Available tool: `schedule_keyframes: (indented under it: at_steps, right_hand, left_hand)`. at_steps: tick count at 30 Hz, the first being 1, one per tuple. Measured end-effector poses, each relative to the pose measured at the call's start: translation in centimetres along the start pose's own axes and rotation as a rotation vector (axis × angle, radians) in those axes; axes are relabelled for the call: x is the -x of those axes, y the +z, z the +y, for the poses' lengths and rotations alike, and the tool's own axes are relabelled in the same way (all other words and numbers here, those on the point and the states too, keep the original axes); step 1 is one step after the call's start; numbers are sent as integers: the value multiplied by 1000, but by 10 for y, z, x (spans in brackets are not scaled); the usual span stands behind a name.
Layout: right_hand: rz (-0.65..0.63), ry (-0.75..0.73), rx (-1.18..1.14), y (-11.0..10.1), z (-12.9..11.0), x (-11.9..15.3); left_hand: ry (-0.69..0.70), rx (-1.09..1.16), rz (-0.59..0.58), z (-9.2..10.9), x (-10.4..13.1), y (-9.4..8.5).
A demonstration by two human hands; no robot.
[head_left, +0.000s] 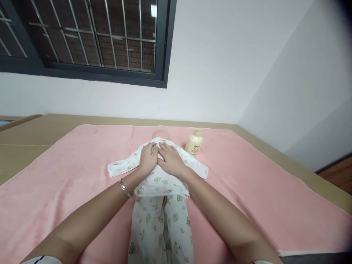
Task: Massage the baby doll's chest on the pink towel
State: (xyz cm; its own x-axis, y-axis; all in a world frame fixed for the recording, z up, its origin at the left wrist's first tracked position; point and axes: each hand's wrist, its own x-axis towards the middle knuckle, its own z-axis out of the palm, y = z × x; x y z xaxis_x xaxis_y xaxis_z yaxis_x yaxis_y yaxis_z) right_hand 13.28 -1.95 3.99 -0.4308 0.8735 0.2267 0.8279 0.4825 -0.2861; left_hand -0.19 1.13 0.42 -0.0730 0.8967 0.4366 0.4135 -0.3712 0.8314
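Doll (161, 134) in a printed top (165, 185), lying centrally on a pink cloth (233, 176), perhaps so padded against the surface beneath. Left hand (148, 158) and right hand (171, 160) press flat on its upper torso, grip released, fingers spread, apparently for even contact. Bottle (194, 143) stands beside the right sleeve, presumably for reach; its label is illegible.

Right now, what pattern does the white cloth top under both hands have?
The top has scattered green and pinkish prints, clearest in the head view.
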Motion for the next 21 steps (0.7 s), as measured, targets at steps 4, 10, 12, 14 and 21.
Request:
schedule_keyframes:
  at_steps: [4, 10, 12, 14, 21]
  right_hand:
    - [-4, -26, -96, 0, 7, -2]
    - [161, 86, -265, 8, 28, -10]
    - [193, 100, -257, 10, 34, -12]
    - [182, 120, -232, 9, 31, -13]
    - [55, 181, -42, 1, -23, 7]
  left_hand:
    - [36, -46, -11, -1, -3, -1]
    - [164, -288, -68, 4, 12, 4]
    - [205, -372, -115, 8, 18, 5]
    - [219, -404, -156, 10, 19, 5]
    - [191, -372, -286, 1, -5, -9]
